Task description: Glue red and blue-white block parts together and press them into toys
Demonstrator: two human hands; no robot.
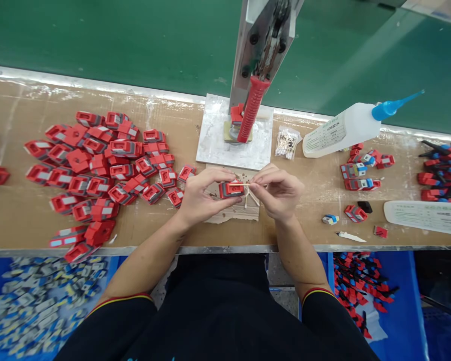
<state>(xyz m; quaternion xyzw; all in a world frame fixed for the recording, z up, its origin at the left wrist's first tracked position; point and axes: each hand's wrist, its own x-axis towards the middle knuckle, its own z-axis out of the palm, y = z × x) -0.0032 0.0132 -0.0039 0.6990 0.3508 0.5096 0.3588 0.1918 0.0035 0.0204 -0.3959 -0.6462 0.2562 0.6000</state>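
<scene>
In my left hand (pixel 205 197) is a small red and grey plastic part (pixel 231 190) with a recess on top, gripped between thumb and fingers. My right hand (pixel 276 190) pinches a thin cotton swab (pixel 242 184), which lies across the top of that part. Under both hands is a torn piece of cardboard (pixel 233 216) with dark specks and a loose swab on it. Just behind stands a hand press with a red handle (pixel 252 108) on a metal plate (pixel 214 145); another red part (pixel 236 114) sits beneath it.
A heap of red parts (pixel 93 173) covers the table's left. To the right are a bag of swabs (pixel 286 142), a white bottle with blue nozzle (pixel 340 131), another bottle (pixel 424 215), a small blade (pixel 351 236) and assembled pieces (pixel 357 175). Blue bins (pixel 402 301) stand below the edge.
</scene>
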